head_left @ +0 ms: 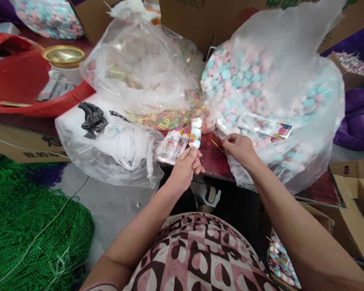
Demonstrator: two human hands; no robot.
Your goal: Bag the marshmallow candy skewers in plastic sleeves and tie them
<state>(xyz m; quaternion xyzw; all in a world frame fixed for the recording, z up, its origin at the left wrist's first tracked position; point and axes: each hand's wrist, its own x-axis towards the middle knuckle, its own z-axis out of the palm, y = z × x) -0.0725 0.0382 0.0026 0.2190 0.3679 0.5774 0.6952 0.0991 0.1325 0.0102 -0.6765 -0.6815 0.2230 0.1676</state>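
My left hand (187, 165) is closed on the stick of a marshmallow skewer (195, 133), held upright in a clear printed wrapper. Beside it on the table lies a stack of printed wrappers (173, 146). My right hand (238, 148) is at the near left edge of a big clear bag of pink, white and blue marshmallows (230, 81). Its fingers are pinched together, and what they grip is hidden. A thin yellow stick (218, 146) lies on the table just left of those fingers. One printed packet (271, 126) rests on the marshmallow bag.
A bag of ring-shaped candies (166, 119) stands behind my left hand. Left of it are a bag with white strips (118, 145) and a red basket (15, 85) with a gold-rimmed bowl (63, 54). Cardboard boxes (352, 206) stand lower right; green cords (33, 222) cover the floor at left.
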